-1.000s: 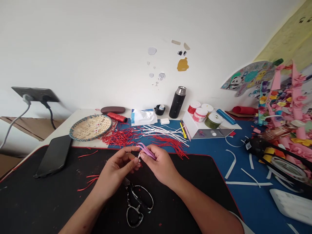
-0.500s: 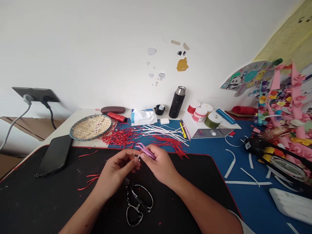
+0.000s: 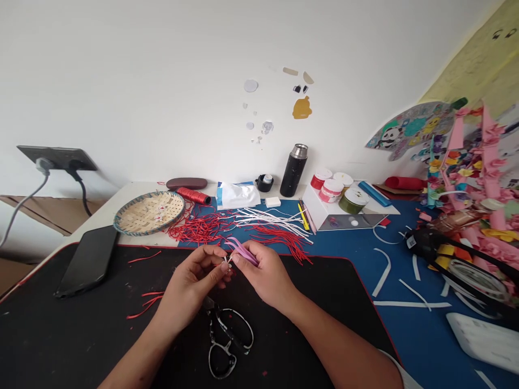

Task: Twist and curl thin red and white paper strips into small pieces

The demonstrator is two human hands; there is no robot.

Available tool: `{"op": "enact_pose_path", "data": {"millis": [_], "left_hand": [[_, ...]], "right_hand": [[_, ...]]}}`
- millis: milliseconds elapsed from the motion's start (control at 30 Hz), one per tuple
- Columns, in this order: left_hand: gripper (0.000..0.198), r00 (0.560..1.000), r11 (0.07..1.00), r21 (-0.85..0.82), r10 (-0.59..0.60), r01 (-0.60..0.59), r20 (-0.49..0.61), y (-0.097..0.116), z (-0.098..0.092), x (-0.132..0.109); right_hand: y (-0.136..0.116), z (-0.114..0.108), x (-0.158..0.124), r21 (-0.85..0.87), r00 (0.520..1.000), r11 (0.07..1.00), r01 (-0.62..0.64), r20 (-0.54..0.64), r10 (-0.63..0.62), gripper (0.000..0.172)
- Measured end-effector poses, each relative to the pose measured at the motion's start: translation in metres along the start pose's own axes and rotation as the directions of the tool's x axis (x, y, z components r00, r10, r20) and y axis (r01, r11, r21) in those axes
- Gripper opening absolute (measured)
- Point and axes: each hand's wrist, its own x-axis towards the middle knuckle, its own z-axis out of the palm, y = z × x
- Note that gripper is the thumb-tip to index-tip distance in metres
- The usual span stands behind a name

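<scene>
My left hand (image 3: 200, 275) is closed, thumb and fingertips pinching a small white knotted piece of cord (image 3: 228, 265) whose details are too small to make out. Close against it, my right hand (image 3: 263, 270) is closed around lilac tweezers (image 3: 242, 252), their two slim arms pointing up and left. Its thumb and fingertip also meet the white piece. Below the hands, black-handled scissors (image 3: 229, 340) lie on the black mat (image 3: 308, 346), their blades partly hidden by my left hand.
Behind the hands lie red cords (image 3: 198, 227), white cords (image 3: 263, 217) and a red thread spool (image 3: 193, 195). A woven basket (image 3: 150, 212) and phone (image 3: 89, 259) are at left. A black flask (image 3: 294, 170), lidded tubs (image 3: 330, 190) and paper strips (image 3: 411, 304) are further right.
The view has shifted slightly. The white piece between my fingertips has turned a little and shows more spread ends. Both hands keep their grips in nearly the same place.
</scene>
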Motion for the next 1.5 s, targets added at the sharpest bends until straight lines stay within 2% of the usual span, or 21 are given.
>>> {"op": "enact_pose_path", "data": {"millis": [200,433,567,1033,1500], "left_hand": [[0.035,1.000,0.999,-0.036,-0.014,0.015,0.024,-0.002,-0.002,0.002],[0.039,0.993,0.980,-0.179,-0.074,0.090,0.095,0.001,-0.003,0.003],[0.040,0.991,0.969,-0.221,-0.094,0.112,0.090,0.002,-0.003,0.003],[0.046,0.974,0.966,-0.154,-0.192,0.210,0.120,-0.003,-0.013,0.004],[0.047,0.966,0.959,-0.153,-0.217,0.237,0.138,-0.003,-0.014,0.005]], "right_hand": [[0.000,-0.001,-0.001,-0.024,1.000,0.999,0.024,-0.007,-0.024,0.020],[-0.003,-0.002,-0.001,-0.057,0.998,0.996,0.068,0.000,-0.068,0.014],[-0.001,-0.002,-0.003,-0.119,0.995,0.988,0.103,0.027,-0.100,0.014],[0.000,-0.002,-0.004,-0.266,0.985,0.948,0.173,0.072,-0.160,0.011],[0.002,-0.001,-0.005,-0.346,0.977,0.914,0.211,0.077,-0.196,0.006]]}}
